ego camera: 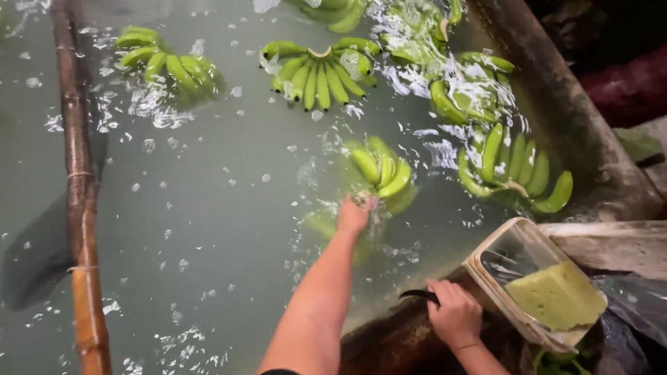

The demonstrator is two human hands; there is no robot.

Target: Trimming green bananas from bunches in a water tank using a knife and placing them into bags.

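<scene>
- Reaching far across the cloudy grey-green water, the left hand [354, 214] has its fingers closed on the stem end of a banana bunch [381, 172], smooth, curved green fruit that floats in the middle of the tank, a little right of centre.
- The right hand [455, 314] rests near, on the rough, wet brown tank rim [396, 340], with its fingers wrapped round the handle of a dark curved blade [418, 295].
- Just right of that hand a clear square plastic tub [517, 274] leans on the rim; a pale yellow-green sponge [556, 297] (flat, with a soft-looking grain) lies inside.
- Other bunches float far off: one fanned bunch [319, 73] at far centre, one [167, 59] at far left, and one [514, 170] against the right wall.
- A long brown pole [82, 201], knotted like bamboo, runs near to far along the left side.
- White foam flecks dot the rippled surface.
</scene>
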